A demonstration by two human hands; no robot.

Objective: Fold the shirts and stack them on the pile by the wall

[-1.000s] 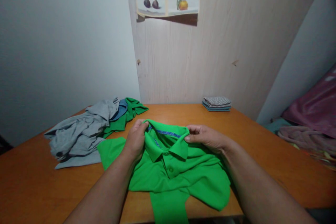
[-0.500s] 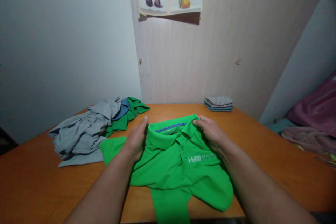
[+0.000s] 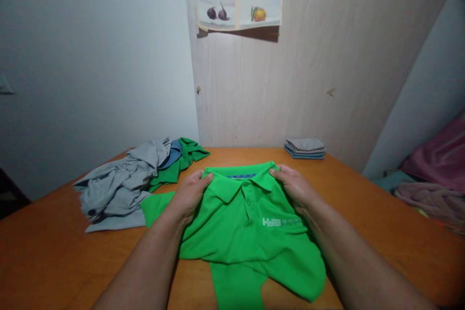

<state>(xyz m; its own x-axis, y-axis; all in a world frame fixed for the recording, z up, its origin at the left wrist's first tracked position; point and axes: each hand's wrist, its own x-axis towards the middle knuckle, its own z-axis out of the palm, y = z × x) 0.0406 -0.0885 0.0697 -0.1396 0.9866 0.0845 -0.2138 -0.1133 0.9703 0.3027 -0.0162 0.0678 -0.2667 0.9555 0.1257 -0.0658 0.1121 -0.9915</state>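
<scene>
A bright green polo shirt (image 3: 232, 223) lies front side up before me, white lettering on its chest and its lower part bunched. My left hand (image 3: 192, 193) pinches the collar's left end, thumb on top. At the other end of the collar, my right hand (image 3: 292, 184) grips the cloth between thumb and fingers. The collar is stretched between both hands, and a blue strip shows inside the neck. One strip of green cloth hangs toward the table's near edge.
Left of the shirt is a heap of crumpled grey clothes (image 3: 123, 179), with a darker green garment (image 3: 169, 177) and a blue one behind. Folded striped and blue cloths (image 3: 304, 147) sit at the back of the orange-brown table (image 3: 363, 232). Pink fabric (image 3: 436, 155) is at far right.
My left thumb has come over onto the collar's front. The collar now lies flatter, with less of the inner neck showing. The view has tilted up slightly.
</scene>
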